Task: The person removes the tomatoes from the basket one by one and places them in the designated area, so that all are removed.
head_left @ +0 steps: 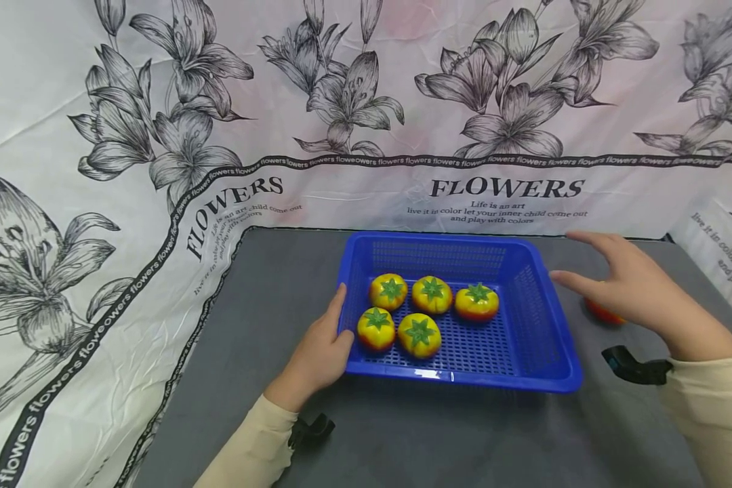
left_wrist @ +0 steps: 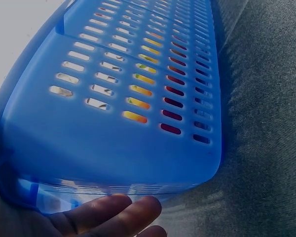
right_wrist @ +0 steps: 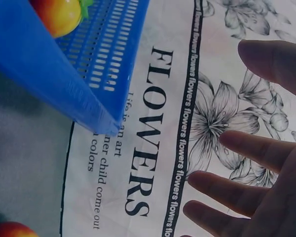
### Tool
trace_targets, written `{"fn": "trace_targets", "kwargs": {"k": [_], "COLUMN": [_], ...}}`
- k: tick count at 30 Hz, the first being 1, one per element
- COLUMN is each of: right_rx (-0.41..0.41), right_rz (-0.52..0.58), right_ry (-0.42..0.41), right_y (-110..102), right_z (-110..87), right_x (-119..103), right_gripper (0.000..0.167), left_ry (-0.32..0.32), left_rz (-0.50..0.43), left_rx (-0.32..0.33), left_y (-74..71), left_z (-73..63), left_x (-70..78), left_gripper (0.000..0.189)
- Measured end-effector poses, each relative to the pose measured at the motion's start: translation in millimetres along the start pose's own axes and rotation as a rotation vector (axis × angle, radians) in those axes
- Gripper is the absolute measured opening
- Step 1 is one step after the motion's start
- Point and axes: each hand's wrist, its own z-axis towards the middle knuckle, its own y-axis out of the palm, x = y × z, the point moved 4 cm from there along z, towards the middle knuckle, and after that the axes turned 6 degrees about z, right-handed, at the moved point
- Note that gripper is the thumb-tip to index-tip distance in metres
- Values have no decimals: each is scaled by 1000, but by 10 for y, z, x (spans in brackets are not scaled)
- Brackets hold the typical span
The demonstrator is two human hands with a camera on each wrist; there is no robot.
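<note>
A blue plastic basket point(head_left: 539, 318) with slotted walls stands on the grey table. Inside it, toward the left, sit several shiny yellow-and-red tomato-like fruits point(head_left: 419, 335) with green star-shaped tops. My left hand point(head_left: 320, 349) grips the basket's left wall, thumb at the rim; the left wrist view shows its fingertips point(left_wrist: 143, 212) against the outside near a corner. To the right of the basket my right hand point(head_left: 637, 288) hovers with fingers spread and nothing held. Partly hidden beneath that hand lies another red fruit point(head_left: 604, 313) on the table.
A white cloth point(head_left: 354, 193) with black flower drawings and lettering hangs behind the table point(head_left: 268, 291) and along its sides. Black straps point(head_left: 637, 366) sit around both wrists, over cream sleeves.
</note>
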Motion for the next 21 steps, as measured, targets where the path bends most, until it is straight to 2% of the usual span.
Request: {"fn": "trace_targets", "kwargs": {"k": [10, 21], "right_rx": [-2, -42], "right_rz": [12, 31], "right_ry": [-23, -19], "right_y": [103, 277], "right_z": [34, 125], "right_x": [-90, -263], "right_gripper": [92, 93], "left_ry": [9, 17], "left_rz": [10, 19], "left_rx": [7, 7], "left_y": [3, -1], "left_z": [-7, -2], "left_x": [11, 1], "left_gripper": [75, 76]}}
